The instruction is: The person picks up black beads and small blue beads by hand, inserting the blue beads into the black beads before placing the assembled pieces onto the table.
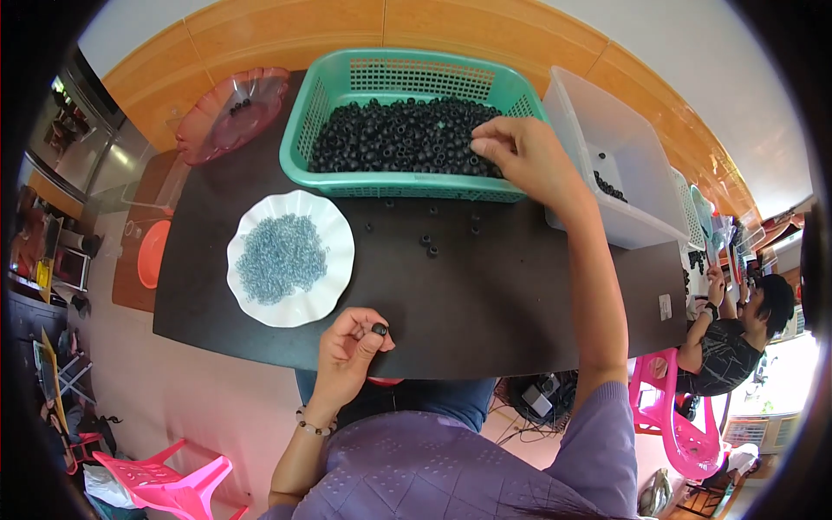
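Between the thumb and fingers of my left hand [347, 351] is a single round black bead [379, 329], held just above the table's near edge. My right hand [533, 158] reaches over the right end of a green plastic basket [390, 180], its thumb and fingertips drawn together close to the heap of black beads [390, 134]. Whether those fingertips pinch a bead is too small to make out. A white scalloped plate [342, 238] stands beyond my left hand, with a pile of tiny clear bluish beads [284, 257] on it.
Several loose black beads [425, 240] lie on the dark table [485, 303] before the basket. Right of it stands a clear plastic bin [624, 156] with a few beads; far left, a translucent red dish [234, 126]. Another person [728, 347] sits at the right beside a pink chair [685, 425].
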A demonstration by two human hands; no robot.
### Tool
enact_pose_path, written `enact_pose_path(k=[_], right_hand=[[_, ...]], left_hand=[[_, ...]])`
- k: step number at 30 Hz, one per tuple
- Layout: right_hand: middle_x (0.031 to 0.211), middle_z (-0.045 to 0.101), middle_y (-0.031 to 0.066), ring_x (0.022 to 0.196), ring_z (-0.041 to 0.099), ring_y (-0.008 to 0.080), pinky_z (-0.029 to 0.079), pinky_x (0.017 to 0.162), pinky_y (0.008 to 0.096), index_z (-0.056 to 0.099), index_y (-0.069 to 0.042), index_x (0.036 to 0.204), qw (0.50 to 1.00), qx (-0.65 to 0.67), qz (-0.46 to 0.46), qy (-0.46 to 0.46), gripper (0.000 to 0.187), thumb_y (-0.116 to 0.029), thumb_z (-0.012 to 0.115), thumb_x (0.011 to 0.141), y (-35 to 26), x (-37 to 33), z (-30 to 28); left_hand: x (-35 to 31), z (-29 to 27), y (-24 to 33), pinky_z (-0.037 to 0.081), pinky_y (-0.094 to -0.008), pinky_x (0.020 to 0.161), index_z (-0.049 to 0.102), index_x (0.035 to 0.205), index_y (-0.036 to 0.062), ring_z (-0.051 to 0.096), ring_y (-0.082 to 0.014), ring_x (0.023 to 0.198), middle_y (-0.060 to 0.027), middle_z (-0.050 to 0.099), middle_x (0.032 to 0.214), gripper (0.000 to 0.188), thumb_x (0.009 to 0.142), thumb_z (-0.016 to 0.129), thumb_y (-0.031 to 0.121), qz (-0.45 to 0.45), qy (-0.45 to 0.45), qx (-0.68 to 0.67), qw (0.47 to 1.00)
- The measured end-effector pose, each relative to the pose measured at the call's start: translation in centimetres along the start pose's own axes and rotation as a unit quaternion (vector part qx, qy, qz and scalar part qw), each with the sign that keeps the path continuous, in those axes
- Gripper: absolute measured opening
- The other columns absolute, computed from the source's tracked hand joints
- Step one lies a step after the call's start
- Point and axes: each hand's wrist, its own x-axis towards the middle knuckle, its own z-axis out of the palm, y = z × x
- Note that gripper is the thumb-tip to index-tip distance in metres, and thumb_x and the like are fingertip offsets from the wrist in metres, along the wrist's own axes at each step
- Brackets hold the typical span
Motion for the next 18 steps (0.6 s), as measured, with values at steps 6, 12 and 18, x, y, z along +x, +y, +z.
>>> enact_pose_path(k=[6,12,18], right_hand=[[0.078,0.067,0.0167,0.074,0.065,0.0264,0.05,0.069,0.0366,0.07,-0.002,0.088,0.993,-0.092,0.041,-0.055,0.02,-0.02,0.065,0.081,5.5,7.6,0.9],[0.076,0.068,0.0129,0.075,0.063,0.0212,0.048,0.069,0.034,0.068,-0.001,0.091,0.979,-0.126,0.049,-0.154,0.021,-0.02,0.063,0.083,8.0,14.0,5.0],[0.086,0.07,0.0125,0.085,0.066,0.0227,0.051,0.075,0.0335,0.071,-0.005,0.089,0.952,-0.201,0.111,-0.205,0.021,-0.006,0.064,0.069,9.9,16.7,7.5]], left_hand=[[-0.2,-0.6,-0.3,0.048,-0.0274,0.07,0.052,0.097,0.0005,0.059,-0.0138,0.073,-0.0066,0.058,0.078,0.025,0.092,0.061,0.024,-0.009,0.002,-0.067,0.998],[0.2,-1.3,-0.5,0.046,-0.0279,0.067,0.051,0.098,0.0016,0.056,-0.016,0.073,-0.0069,0.056,0.079,0.031,0.088,0.065,0.028,-0.008,-0.003,-0.158,0.987],[0.3,-2.0,-0.4,0.043,-0.0289,0.068,0.051,0.098,0.0021,0.051,-0.0149,0.071,-0.0058,0.053,0.079,0.028,0.09,0.063,0.026,-0.013,-0.015,-0.206,0.978]])
